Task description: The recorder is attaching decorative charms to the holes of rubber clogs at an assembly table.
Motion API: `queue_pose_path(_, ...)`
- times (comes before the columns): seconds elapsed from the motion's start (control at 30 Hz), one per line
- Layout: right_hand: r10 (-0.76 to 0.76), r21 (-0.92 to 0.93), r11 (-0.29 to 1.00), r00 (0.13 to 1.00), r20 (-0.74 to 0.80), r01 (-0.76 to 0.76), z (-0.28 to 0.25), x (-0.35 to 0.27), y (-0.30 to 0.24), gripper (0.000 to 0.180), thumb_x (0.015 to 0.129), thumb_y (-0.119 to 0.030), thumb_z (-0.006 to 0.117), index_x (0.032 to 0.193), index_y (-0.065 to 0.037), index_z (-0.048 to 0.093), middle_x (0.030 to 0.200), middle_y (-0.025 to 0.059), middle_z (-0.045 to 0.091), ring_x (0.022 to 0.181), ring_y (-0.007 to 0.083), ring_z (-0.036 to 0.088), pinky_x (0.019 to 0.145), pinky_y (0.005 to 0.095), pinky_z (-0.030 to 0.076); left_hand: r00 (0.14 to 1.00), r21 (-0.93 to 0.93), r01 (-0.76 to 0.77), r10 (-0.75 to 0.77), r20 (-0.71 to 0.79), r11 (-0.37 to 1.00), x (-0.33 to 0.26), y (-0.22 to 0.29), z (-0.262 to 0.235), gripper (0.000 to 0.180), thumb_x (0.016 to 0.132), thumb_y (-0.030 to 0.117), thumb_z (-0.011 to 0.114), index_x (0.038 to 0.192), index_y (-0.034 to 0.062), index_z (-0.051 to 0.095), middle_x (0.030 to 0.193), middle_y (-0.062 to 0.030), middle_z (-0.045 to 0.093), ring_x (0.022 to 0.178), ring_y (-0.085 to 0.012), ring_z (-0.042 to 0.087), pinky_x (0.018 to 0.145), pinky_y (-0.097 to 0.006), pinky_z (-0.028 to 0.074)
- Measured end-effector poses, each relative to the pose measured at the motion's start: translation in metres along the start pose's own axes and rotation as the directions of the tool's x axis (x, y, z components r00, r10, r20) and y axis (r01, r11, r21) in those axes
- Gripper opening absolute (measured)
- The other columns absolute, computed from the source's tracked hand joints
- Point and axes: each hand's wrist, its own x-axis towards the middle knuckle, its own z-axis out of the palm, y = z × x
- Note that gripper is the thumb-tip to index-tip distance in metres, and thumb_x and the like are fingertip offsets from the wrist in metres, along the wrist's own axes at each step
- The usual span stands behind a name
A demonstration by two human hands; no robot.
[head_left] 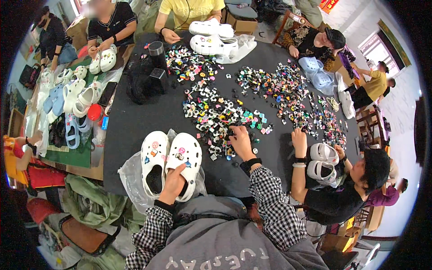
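My left hand grips the heel side of a white clog, its thumb laid over the opening. Close against it on the left lies the matching white clog. Both have holes in the toe and a few colourful charms fixed in them, and a clear plastic bag is spread beneath. My right hand reaches into the near edge of a heap of small mixed shoe charms. Its fingers are bent and drawn together at the tips; whatever they pinch is too small to make out.
More charms spread across the black table. A dark cylinder and box stand at the back left. At the right, a co-worker's hand is near the charms, beside white clogs. Other people handle clogs around the table.
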Motion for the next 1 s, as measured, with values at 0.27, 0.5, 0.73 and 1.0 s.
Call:
queue_pose_path(0.27, -0.052, 0.102, 0.994, 0.995, 0.083, 0.043, 0.002, 0.000, -0.010, 0.023, 0.077, -0.004, 0.062, 0.100, -0.004, 0.064, 0.100, 0.0144, 0.053, 0.086, 0.0305, 0.058, 0.075, 0.0381, 0.049, 0.999, -0.023, 0.038, -0.038, 0.008, 0.999, -0.001, 0.002, 0.002, 0.035, 0.090, 0.002, 0.053, 0.124, -0.0030, 0.048, 0.121, -0.0120, 0.057, 0.112, -0.0244, 0.054, 0.100, -0.040, 0.042)
queue_pose_path(0.5, -0.031, 0.073, 0.997, 0.997, 0.071, 0.026, -0.011, 0.004, -0.024, 0.014, 0.081, -0.001, 0.055, 0.088, -0.005, 0.066, 0.089, 0.0135, 0.061, 0.088, 0.0321, 0.057, 0.076, 0.0405, 0.048, 1.000, -0.027, 0.022, -0.022, -0.021, 0.999, -0.004, 0.006, 0.005, 0.034, 0.090, 0.001, 0.052, 0.124, -0.0032, 0.048, 0.122, -0.0118, 0.056, 0.113, -0.0240, 0.054, 0.100, -0.039, 0.042)
queue_pose_path(0.73, -0.200, -0.139, 0.971, 0.980, -0.019, 0.196, -0.008, 0.037, 0.006, 0.019, 0.084, -0.009, 0.054, 0.099, -0.004, 0.063, 0.103, 0.0122, 0.061, 0.099, 0.0323, 0.054, 0.088, 0.0426, 0.042, 0.999, -0.049, 0.029, -0.030, -0.034, 0.998, -0.002, 0.004, 0.003, 0.039, 0.088, -0.001, 0.052, 0.127, -0.0032, 0.045, 0.125, -0.0126, 0.054, 0.114, -0.0254, 0.053, 0.101, -0.040, 0.041)
queue_pose_path(1.0, -0.052, -0.056, 0.997, 0.997, 0.058, 0.055, -0.005, 0.037, 0.020, 0.009, 0.079, -0.006, 0.061, 0.086, -0.001, 0.060, 0.085, 0.0154, 0.059, 0.087, 0.0345, 0.055, 0.079, 0.0438, 0.043, 0.999, -0.017, 0.009, -0.010, -0.037, 1.000, -0.004, 0.004, 0.005, 0.044, 0.087, -0.002, 0.055, 0.129, -0.0016, 0.043, 0.126, -0.0118, 0.053, 0.117, -0.0256, 0.051, 0.101, -0.040, 0.041)
